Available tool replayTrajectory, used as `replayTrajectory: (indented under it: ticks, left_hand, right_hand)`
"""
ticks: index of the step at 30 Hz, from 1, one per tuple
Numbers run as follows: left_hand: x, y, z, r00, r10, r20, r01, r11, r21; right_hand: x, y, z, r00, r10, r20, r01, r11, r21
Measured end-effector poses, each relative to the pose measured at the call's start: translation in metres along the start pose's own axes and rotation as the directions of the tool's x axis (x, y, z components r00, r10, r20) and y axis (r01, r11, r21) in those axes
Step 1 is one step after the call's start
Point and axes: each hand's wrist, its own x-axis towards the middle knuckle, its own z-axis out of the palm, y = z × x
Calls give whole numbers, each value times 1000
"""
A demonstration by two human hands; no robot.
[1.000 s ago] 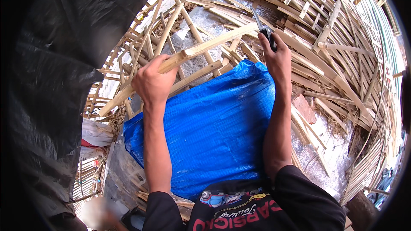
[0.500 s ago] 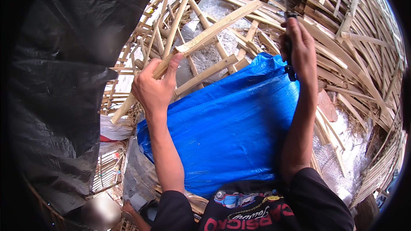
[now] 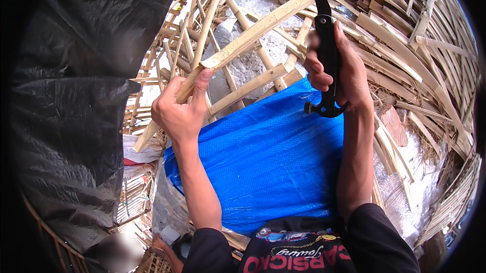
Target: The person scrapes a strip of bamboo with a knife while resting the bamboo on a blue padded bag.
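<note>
My left hand is closed round a long bamboo strip, its thumb lying along the top. The strip slants up to the right; its pale, split inner face shows beyond the thumb. My right hand grips a black folding knife, blade out and pointing up. A hooked, hammer-like end of the knife's handle juts below the fist. The blade's tip stands just past the strip's far end; whether they touch, I cannot tell. Over my lap lies a blue plastic tarp.
Several bamboo pieces lie crossed beyond the tarp. Curved slats are heaped on the right. A black plastic sheet hangs at the left. Another person's arm shows at the lower left, near a blurred round patch.
My right hand has turned the knife so its broad side and blade now show, and shifted slightly left. My left hand and the bamboo strip have barely moved.
</note>
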Motion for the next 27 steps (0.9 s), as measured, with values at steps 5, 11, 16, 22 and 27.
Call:
replayTrajectory:
  ticks: [5,11,16,22,27]
  left_hand:
    - [-2,0,1,1000,-15,-19,15,999,-49]
    - [-1,6,3,997,-72,16,73,990,-117]
    - [-4,3,13,1000,-15,19,18,991,-136]
    - [-1,-2,1,997,-73,25,74,995,-62]
    - [-3,3,7,997,-56,53,63,989,-132]
  right_hand:
    - [2,4,-1,988,50,143,-68,990,127]
    - [2,9,-4,965,143,220,-185,965,186]
    - [5,32,25,932,269,244,-301,948,103]
    - [5,8,4,992,42,121,-63,983,175]
    - [1,17,15,973,188,133,-199,977,81]
